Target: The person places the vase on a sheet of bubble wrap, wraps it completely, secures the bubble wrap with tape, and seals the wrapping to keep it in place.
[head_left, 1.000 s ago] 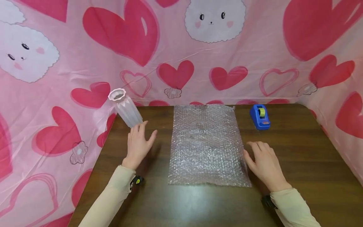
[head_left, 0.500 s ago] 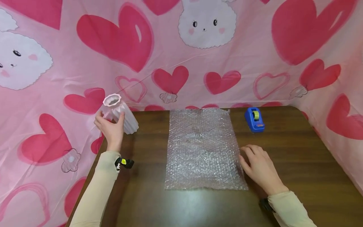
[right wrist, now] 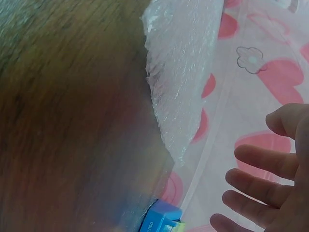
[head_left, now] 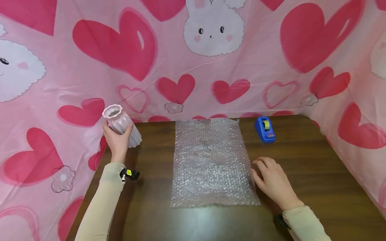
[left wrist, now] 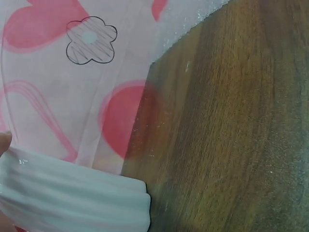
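Note:
A pale, fluted vase (head_left: pixel 135 136) with a scalloped rim stands at the table's back left corner. My left hand (head_left: pixel 117 142) grips it below the neck, thumb on the right side and fingers round the left. In the left wrist view the ribbed lower part of the vase (left wrist: pixel 77 195) shows, with one fingertip at its edge. A sheet of bubble wrap (head_left: pixel 211 164) lies flat in the middle of the table. My right hand (head_left: pixel 275 180) is beside its right edge with fingers loosely bent, holding nothing; the right wrist view shows the fingers (right wrist: pixel 260 162) spread.
A blue tape dispenser (head_left: pixel 265 130) with a yellow-green roll stands at the back right, beyond my right hand. The brown wooden table (head_left: pixel 319 167) meets a pink heart-patterned cloth (head_left: pixel 205 67) along its back and sides.
My left hand has moved up and left from in front of the vase and now grips it. The right hand stays beside the bubble wrap. The head view has shifted slightly.

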A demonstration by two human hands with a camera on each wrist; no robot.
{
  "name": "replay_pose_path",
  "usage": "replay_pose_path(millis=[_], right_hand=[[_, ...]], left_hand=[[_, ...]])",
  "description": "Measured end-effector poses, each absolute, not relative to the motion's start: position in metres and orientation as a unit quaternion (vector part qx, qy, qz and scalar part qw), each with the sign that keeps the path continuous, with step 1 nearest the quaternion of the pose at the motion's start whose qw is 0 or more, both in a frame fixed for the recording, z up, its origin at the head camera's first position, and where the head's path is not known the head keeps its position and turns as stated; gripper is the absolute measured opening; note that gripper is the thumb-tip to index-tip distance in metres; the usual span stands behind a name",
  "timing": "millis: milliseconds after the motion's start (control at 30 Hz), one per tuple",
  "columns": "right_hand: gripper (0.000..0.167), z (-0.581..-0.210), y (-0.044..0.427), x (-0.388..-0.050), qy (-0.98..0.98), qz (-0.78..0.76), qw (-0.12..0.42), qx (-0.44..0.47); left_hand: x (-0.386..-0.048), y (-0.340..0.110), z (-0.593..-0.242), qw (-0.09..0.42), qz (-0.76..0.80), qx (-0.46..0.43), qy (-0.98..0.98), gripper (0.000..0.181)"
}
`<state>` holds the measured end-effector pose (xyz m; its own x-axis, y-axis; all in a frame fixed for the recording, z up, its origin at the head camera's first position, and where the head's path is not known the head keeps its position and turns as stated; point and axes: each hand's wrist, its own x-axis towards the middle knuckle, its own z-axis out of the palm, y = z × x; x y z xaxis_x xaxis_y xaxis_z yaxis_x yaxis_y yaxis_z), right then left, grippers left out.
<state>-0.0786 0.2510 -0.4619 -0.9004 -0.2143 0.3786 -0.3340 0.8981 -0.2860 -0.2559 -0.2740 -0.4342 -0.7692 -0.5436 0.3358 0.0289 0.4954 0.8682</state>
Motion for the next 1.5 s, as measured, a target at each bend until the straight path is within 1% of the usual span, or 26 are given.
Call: replay_pose_path(millis=[400, 567, 833, 967, 1133, 1500], right_hand=[[0.026, -0.463, 0.253, -0.078, -0.961, 0.172, 0.159, 0.146], [0.025, -0.464, 0.253, -0.078, -0.960, 0.169, 0.168, 0.150], [0.025, -0.464, 0.251, -0.078, -0.960, 0.167, 0.168, 0.149], [0.025, -0.464, 0.252, -0.081, -0.955, 0.165, 0.187, 0.163], [0.025, -0.463, 0.253, -0.084, -0.948, 0.161, 0.209, 0.180], [0.027, -0.464, 0.246, -0.082, -0.951, 0.164, 0.192, 0.181]], left_hand=[[-0.258, -0.273, -0.437, 0.322, -0.506, 0.193, -0.777, 0.083], [-0.256, -0.274, -0.435, 0.328, -0.510, 0.196, -0.771, 0.081], [-0.249, -0.272, -0.425, 0.304, -0.510, 0.215, -0.776, 0.081], [-0.244, -0.268, -0.422, 0.296, -0.518, 0.220, -0.772, 0.083], [-0.234, -0.261, -0.414, 0.280, -0.524, 0.207, -0.777, 0.085], [-0.202, -0.230, -0.395, 0.263, -0.548, 0.121, -0.785, 0.082]])
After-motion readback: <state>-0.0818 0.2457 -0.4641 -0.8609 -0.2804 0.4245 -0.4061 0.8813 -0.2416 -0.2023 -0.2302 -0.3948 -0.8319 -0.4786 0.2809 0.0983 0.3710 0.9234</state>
